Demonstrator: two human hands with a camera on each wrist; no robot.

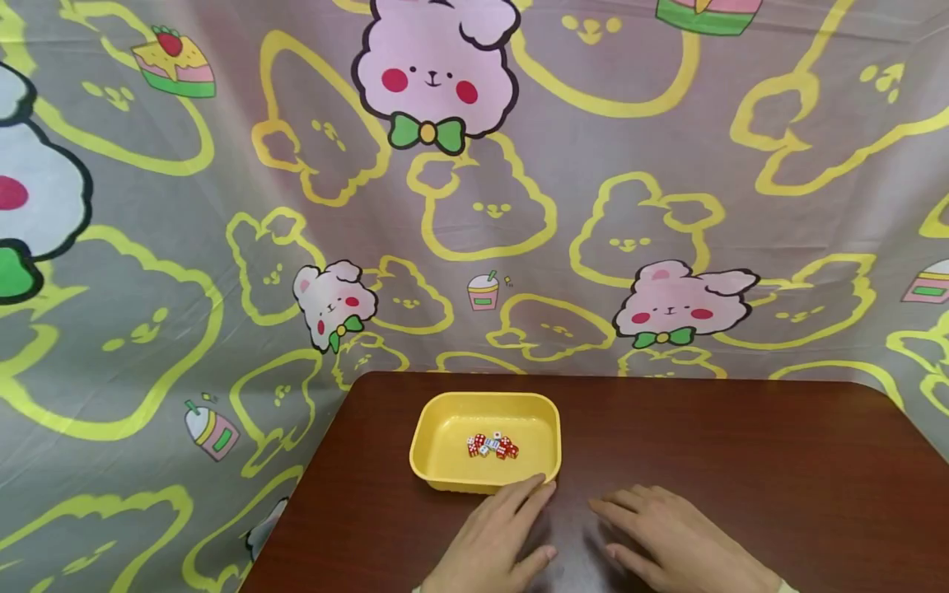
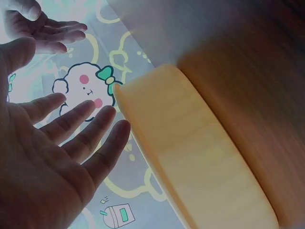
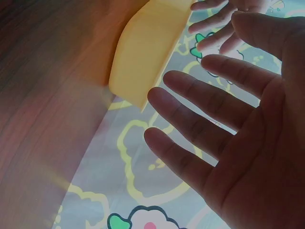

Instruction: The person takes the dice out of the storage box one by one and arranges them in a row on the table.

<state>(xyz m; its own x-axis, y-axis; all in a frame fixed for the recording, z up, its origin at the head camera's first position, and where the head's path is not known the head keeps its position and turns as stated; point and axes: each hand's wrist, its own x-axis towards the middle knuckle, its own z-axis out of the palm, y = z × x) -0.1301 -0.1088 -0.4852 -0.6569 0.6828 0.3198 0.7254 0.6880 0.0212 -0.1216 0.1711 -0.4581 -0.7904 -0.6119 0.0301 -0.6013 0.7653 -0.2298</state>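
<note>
Left hand and right hand are both relaxed over the table, fingers loosely stretched out and gripping nothing. imo the risk is the left one bumping the yellow tray, since its fingertips are right at the near right corner, can't tell if touching. A knock there could jostle the dice, loose on the tray floor, past the left fingertips and well apart from the right ones
</note>
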